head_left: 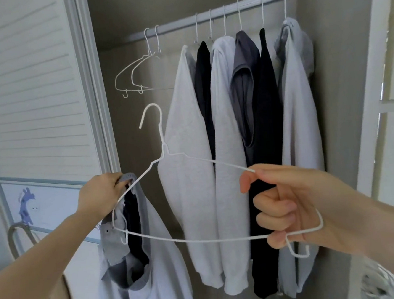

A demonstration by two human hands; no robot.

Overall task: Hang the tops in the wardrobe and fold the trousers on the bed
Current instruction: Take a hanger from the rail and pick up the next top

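While the right hand (298, 202) curls its fingers round the right end of a white wire hanger (198, 220), thumb and forefinger pinching the upper arm and the lower fingers wrapped round the bottom bar, the left hand (101, 196) grips the grey collar of a light grey top (158, 267) and holds it up just below and left of that hanger. The hanger's long axis runs roughly level from left to right, tilted slightly down toward the right, and its hook points upward and curls over to the left. The hanger's left end lies across the collar opening of the held top, whose body hangs straight down with a dark inner lining showing at the neck.

Above the hanger, the wardrobe rail (222, 11) slopes up to the right across the cupboard. Two empty wire hangers (134, 76) hang from the rail directly above the hanger's hook. To the right of the hook, six tops (243, 121) hang side by side from the rail on their own hangers: pale grey, black, pale grey, dark grey, black, pale grey. The held hanger's upper arm crosses in front of the lower parts of the first few. Left of the hanger stands a white louvred door (31, 92).
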